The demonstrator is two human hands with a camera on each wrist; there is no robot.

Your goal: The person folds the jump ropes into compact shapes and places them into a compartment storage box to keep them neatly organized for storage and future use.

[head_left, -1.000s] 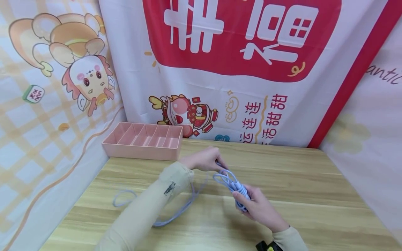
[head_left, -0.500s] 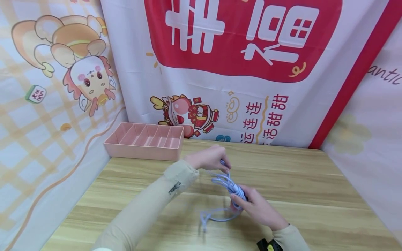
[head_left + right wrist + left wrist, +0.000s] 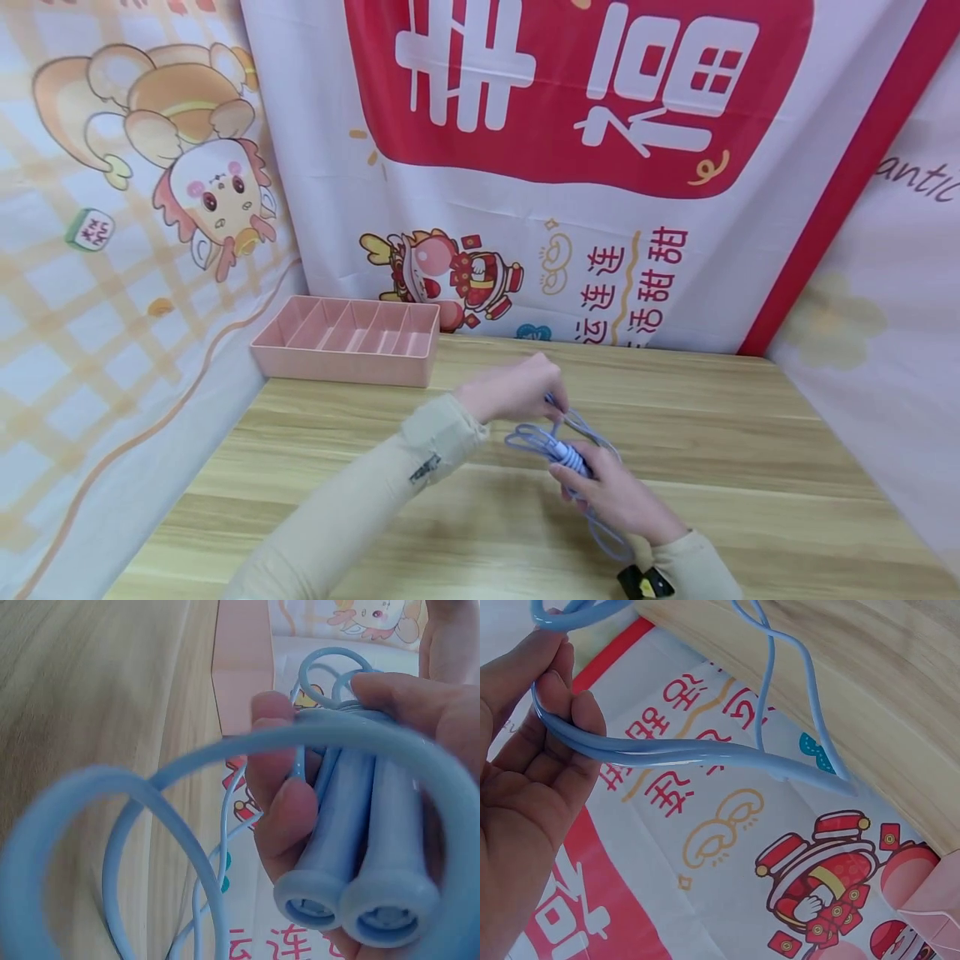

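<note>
A light blue skipping rope (image 3: 558,446) is gathered in loops above the wooden table (image 3: 750,467). My right hand (image 3: 611,496) grips its two handles (image 3: 360,847) side by side, with cord looped round them. My left hand (image 3: 513,390) sits just behind and to the left, pinching cord strands (image 3: 667,754) between thumb and fingers. One cord loop (image 3: 607,537) hangs below my right hand toward the table's near edge.
A pink tray with several compartments (image 3: 348,340) stands at the table's back left against the printed cloth backdrop (image 3: 570,167). Cloth walls close in the left and right sides. Bare wood lies right of my hands.
The loose cord that lay on the table to the left has been drawn in to the bundle. My left hand moved right and a little nearer my right hand.
</note>
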